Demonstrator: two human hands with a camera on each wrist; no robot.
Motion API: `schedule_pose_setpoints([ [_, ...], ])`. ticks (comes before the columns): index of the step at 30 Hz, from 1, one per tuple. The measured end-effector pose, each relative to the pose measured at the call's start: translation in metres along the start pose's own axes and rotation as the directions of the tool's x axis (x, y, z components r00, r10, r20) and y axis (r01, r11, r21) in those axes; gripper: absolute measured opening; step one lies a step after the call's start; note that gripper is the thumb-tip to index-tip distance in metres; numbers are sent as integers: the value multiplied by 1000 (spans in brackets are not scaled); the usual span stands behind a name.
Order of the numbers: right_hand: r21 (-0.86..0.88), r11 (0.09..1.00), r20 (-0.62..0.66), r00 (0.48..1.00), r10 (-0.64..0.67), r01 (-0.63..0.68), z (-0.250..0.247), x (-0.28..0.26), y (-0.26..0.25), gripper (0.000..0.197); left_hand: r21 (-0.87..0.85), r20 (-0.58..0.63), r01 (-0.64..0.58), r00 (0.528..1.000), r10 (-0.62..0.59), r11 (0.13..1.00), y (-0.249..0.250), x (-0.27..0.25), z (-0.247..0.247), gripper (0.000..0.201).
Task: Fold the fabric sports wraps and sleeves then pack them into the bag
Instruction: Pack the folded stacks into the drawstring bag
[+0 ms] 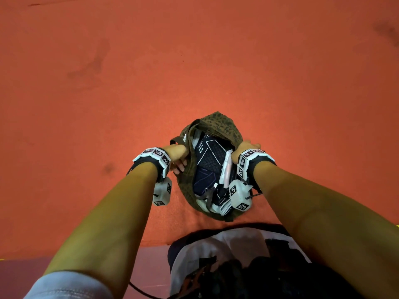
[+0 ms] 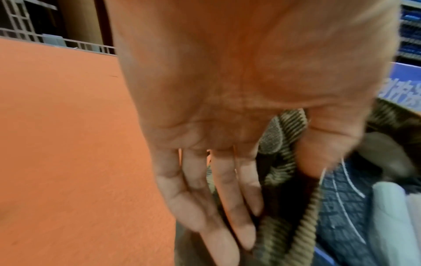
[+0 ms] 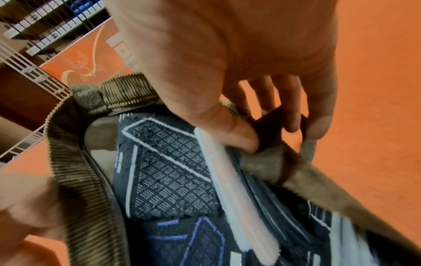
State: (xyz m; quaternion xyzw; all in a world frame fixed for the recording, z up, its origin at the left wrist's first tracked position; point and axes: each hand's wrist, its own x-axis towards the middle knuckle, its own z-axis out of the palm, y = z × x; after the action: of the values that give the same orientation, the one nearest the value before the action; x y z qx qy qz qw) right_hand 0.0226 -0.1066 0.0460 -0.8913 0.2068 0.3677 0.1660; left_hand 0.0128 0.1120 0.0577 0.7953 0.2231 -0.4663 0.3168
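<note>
One bag [image 1: 218, 124], olive-brown with dark spots and ribbed cloth, sits in the lower middle of the head view on an orange tabletop [image 1: 108, 83], its mouth pulled wide. Inside lie dark navy knit sleeves [image 1: 212, 154] with white line patterns and several pale white folded wraps [image 1: 225, 169]; the exact count of each cannot be told, as they overlap.

Two hands work the opening. The left hand [image 1: 178, 157] has its grip on the left rim, thumb inside pinching the cloth, fingers [image 2: 218, 207] lying nearly straight down the outside. The right hand [image 1: 246, 148] pinches the right rim and a strap between thumb and curled fingers [image 3: 293, 115].

Beyond the tabletop, the wrist views show white railings, blue seating rows and an orange banner [image 3: 86, 59].
</note>
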Motion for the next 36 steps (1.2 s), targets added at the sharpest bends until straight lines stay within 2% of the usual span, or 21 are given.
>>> schedule_pose_setpoints([
  [2,-119,987,98,991,-95,107,5,2,6,34,71,47,16,999,-20,997,4,-3,5,26],
  [3,-155,976,140,981,-132,153,9,4,10,34,113,73,10,997,-19,994,6,-4,8,26],
  [6,-201,953,196,963,-187,226,7,-6,8,36,177,143,-29,990,4,984,7,-5,16,32],
  [7,-265,938,225,961,-164,222,4,-10,5,37,216,134,-38,991,9,976,6,-2,17,32],
  [9,-382,892,260,955,-145,240,-1,-15,0,51,258,71,-54,997,37,965,3,7,18,29],
  [11,-425,860,271,946,-178,283,-3,-16,-4,59,209,24,-59,998,55,976,2,13,15,27],
  [12,-429,854,281,942,-184,294,-2,-13,-6,55,185,16,-74,997,73,980,5,13,12,26],
  [14,-407,862,306,934,-183,302,-6,-13,-7,38,155,-11,-109,994,112,982,12,10,7,20],
  [16,-356,891,272,944,-189,281,-10,-14,-6,36,110,-49,-140,988,146,984,20,9,2,13],
  [19,-115,968,161,966,-202,222,-20,-16,-15,18,29,-98,-192,976,194,981,31,7,-11,17],
  [20,-2,979,127,971,-204,206,-20,-9,-23,25,23,-119,-219,968,220,976,35,9,-17,17],
  [22,185,950,20,966,-259,251,-24,6,-38,45,22,-180,-271,946,270,962,42,8,-33,15],
  [23,244,928,-26,958,-284,282,-28,16,-43,48,19,-221,-292,932,289,956,45,9,-41,13],
  [26,399,860,-176,947,-270,320,-59,0,-58,29,-22,-364,-311,888,282,950,54,13,-60,13],
  [28,446,838,-250,943,-222,315,-64,4,-57,27,-123,-432,-324,868,243,938,58,15,-63,20],
  [30,401,887,-226,963,-147,229,-60,9,-51,42,-148,-437,-309,873,218,940,59,20,-59,21],
  [33,299,954,-34,999,38,-26,-49,11,-29,80,-1,-320,-230,922,217,973,53,30,-42,11],
  [34,270,962,30,999,32,-39,-46,14,-22,85,82,-277,-193,938,208,978,50,32,-37,7],
  [36,221,975,145,988,-59,25,-41,14,-13,79,244,-251,-156,943,218,957,41,41,-27,12],
])
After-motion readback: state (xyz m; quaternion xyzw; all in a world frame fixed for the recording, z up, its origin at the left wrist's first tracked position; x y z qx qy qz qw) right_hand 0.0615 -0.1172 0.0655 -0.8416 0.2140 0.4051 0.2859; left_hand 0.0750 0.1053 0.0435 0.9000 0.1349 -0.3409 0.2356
